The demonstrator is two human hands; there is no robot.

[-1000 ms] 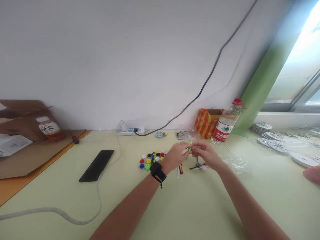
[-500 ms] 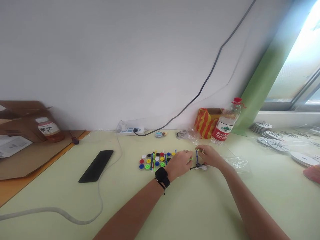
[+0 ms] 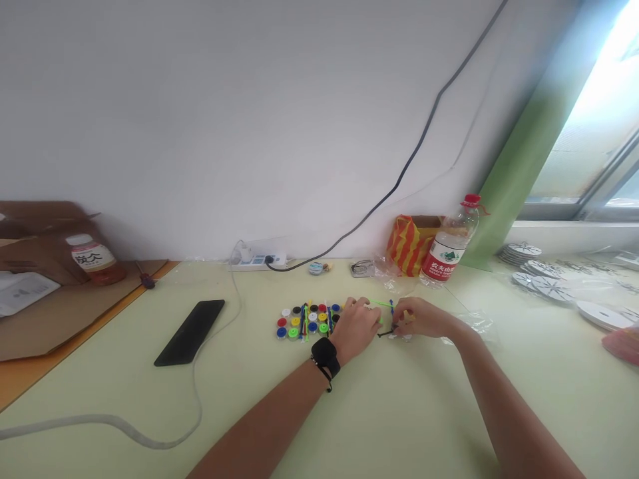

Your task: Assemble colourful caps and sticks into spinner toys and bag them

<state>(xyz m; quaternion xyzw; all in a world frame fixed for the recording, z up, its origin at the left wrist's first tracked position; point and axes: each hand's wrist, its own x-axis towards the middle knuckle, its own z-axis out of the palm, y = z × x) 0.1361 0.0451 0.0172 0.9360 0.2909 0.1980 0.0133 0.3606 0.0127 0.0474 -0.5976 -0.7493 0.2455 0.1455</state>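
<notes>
**Both hands low over small plastic parts; fingertip grip unconfirmed**

Head view. Readable text: big red-capped bottle (image 3: 444, 256) at the back, right of centre, label starts 农夫山; rest wraps round the side, and the small Latin line under it is too fine to trust. Left-side bottle (image 3: 94, 263), by the cardboard box (image 3: 44, 233), has 炭 plus a second character I can't call. Small round tin (image 3: 315, 268) near the wall has print, too small to read.

Left hand (image 3: 357, 326): fingers bent, tips down and close together, bright green bit (image 3: 380, 321) right at them. Can't tell if gripped or just touched. Black watch (image 3: 325, 356) on that wrist.

Right hand (image 3: 419, 318): thumb and fingers narrowed to a pinch at a small dark piece (image 3: 395, 326). Clamped or only touching, can't tell. Blue stick (image 3: 392, 307) stands just beside the fingertips; black stick (image 3: 385, 334) lies on the table (image 3: 399, 412) between the hands.

Coloured round caps (image 3: 313, 327) sit in rows left of the left hand, thin coloured sticks (image 3: 304, 322) laid between; hand covers the right end, so no full count.

Hard to make out: white bits (image 3: 405, 337) under right hand, mostly covered. Pink item (image 3: 622, 342) cut off by right edge.
</notes>
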